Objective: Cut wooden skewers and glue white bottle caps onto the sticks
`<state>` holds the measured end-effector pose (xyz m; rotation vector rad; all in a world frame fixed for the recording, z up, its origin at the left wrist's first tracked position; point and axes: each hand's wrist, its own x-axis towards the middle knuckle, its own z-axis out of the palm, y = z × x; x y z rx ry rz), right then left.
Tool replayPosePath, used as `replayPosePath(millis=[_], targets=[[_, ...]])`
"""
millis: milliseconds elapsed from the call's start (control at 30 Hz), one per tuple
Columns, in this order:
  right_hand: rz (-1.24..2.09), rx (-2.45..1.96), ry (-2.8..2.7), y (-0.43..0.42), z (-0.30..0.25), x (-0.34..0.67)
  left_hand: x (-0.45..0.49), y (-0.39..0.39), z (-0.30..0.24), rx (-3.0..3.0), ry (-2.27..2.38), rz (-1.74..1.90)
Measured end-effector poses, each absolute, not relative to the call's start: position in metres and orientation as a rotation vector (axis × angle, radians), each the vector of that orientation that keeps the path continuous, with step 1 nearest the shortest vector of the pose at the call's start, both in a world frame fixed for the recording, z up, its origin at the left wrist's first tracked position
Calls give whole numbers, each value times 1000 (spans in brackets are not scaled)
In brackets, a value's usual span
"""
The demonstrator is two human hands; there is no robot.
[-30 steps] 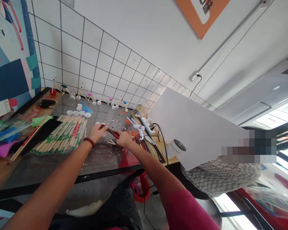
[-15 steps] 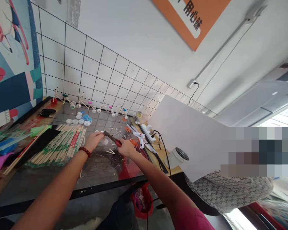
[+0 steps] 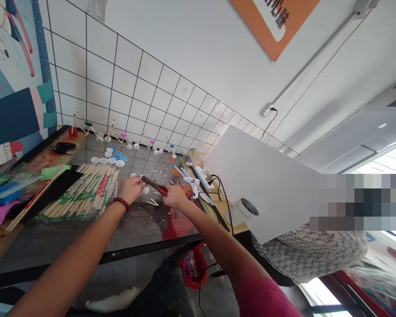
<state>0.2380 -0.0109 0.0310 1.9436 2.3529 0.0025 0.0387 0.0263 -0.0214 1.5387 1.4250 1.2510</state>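
My right hand (image 3: 174, 196) is closed around the red handles of a pair of pliers (image 3: 153, 184), whose dark jaws point left. My left hand (image 3: 131, 188), with a red bead bracelet at the wrist, is closed just at the jaws, pinching something small that I cannot make out. Both hands hover over the glass tabletop (image 3: 141, 220), which is strewn with short cut stick pieces (image 3: 152, 202). A wide pile of wrapped wooden chopsticks (image 3: 82, 191) lies just left of my left hand.
Plastic bottle caps (image 3: 112, 156) and small stick bicycle models (image 3: 119, 135) stand along the tiled wall. A white glue gun (image 3: 191, 182), a power strip (image 3: 203, 174) and cables lie to the right. Another person holds a large white board (image 3: 267, 185) at the right. Coloured felt (image 3: 3, 198) lies at the left.
The view shifted slightly. Both hands stay together at the pliers, with the right hand drawn a little toward me.
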Motion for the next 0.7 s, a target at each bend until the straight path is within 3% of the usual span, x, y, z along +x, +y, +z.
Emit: replayPosePath(millis=[333,500,700], targets=[[-33,2053,2341,-6,35,233,40,22,-18,1608,1439,1333],[-509,2449,2327,2,37,217,49,3,1,1573,1370,1767],[-839,2516,2390,13,21,187,77,-14,3,960,803,1234]])
